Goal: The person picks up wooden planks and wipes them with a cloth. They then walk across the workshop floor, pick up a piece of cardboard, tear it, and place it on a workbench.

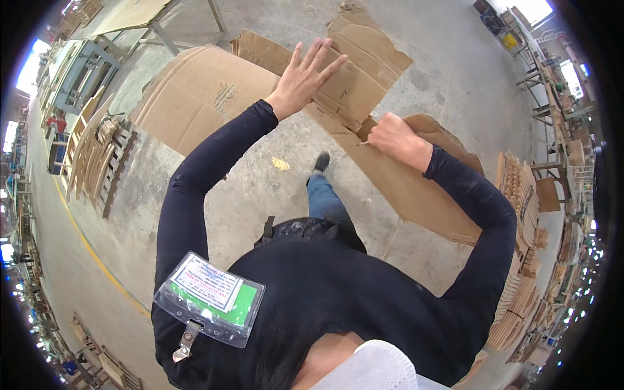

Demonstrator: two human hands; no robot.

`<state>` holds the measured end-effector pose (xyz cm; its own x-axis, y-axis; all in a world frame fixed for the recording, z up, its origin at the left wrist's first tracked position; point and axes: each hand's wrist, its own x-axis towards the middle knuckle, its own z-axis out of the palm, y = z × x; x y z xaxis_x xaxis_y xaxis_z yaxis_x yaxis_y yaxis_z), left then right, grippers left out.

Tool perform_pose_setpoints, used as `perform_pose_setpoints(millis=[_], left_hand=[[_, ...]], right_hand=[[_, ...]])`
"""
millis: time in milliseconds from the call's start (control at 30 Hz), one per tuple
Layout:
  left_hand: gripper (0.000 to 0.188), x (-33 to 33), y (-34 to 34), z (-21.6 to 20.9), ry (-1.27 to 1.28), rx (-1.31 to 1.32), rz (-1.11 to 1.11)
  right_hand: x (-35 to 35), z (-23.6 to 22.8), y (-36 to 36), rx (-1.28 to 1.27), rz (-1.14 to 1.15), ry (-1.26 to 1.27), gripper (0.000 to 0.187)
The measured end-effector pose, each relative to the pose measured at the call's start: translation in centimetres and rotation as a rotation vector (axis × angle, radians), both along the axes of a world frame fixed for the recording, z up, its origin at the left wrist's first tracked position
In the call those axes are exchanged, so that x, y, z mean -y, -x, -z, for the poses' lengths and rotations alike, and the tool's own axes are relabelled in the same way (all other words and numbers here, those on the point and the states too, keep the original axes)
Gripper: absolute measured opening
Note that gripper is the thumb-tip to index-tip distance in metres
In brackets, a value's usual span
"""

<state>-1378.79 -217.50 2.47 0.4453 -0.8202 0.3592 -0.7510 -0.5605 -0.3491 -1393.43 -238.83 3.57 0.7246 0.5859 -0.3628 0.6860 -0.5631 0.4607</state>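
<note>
A large, torn, flattened cardboard box [383, 166] spreads in front of me, its brown panels opening to the left, the far side and the right. My left hand [305, 77] lies with fingers spread over the inner edge of the left and far panels, near a crease. My right hand [398, 140] is closed on the cardboard's edge, where a ragged tear runs beside the fingers; the fingertips are partly hidden. Printed marks show on the left panel. Both arms are bent, in dark sleeves.
Below the cardboard is a grey concrete floor [253, 188] with a small yellowish scrap [281, 164]. Curved wooden parts [97, 156] stand at the left, and stacked wooden pieces [520, 286] at the right. A table [130, 16] stands at the far left. My shoe [322, 162] shows below the cardboard.
</note>
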Motion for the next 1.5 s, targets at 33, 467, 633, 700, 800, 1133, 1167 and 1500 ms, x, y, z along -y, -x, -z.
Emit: perform_pose_setpoints(millis=[33,467,633,700,800,1133,1167,1500], left_hand=[[0.114,0.7,-2.0,1.0,0.016,-0.066,-0.044],[0.064,7.8,-31.6,9.3,0.443,-1.107,-0.122],[0.038,12.8,-44.8,10.5,0.495,-0.721,-0.524],[0.037,14.8,-51.1,10.0,0.467,-0.583,-0.497],[0.034,18.4,-60.3,8.6,0.325,-0.465,-0.359],[0.043,19.8,-86.0,10.4,0.227,-0.663,-0.466],[0.044,18.7,-88.2,10.9,0.27,-0.661,-0.488],[0.05,19.4,-104.2,1.5,0.566,-0.51,-0.725]], right_hand=[[1.0,1.0,-1.9,-0.014,-0.079,-0.055,0.015],[14.5,3.3,-32.5,-0.006,-0.114,-0.219,0.016],[16.0,2.1,-44.1,0.027,-0.122,-0.126,0.015],[15.6,2.5,-48.4,0.042,-0.18,-0.075,0.013],[15.4,2.6,-54.2,0.192,-0.391,0.009,0.013],[19.3,-6.0,-69.0,0.2,-0.237,-0.131,0.008],[21.0,-6.0,-70.9,0.22,-0.212,-0.238,0.012],[30.9,-1.9,-91.7,0.103,0.117,-0.6,0.023]])
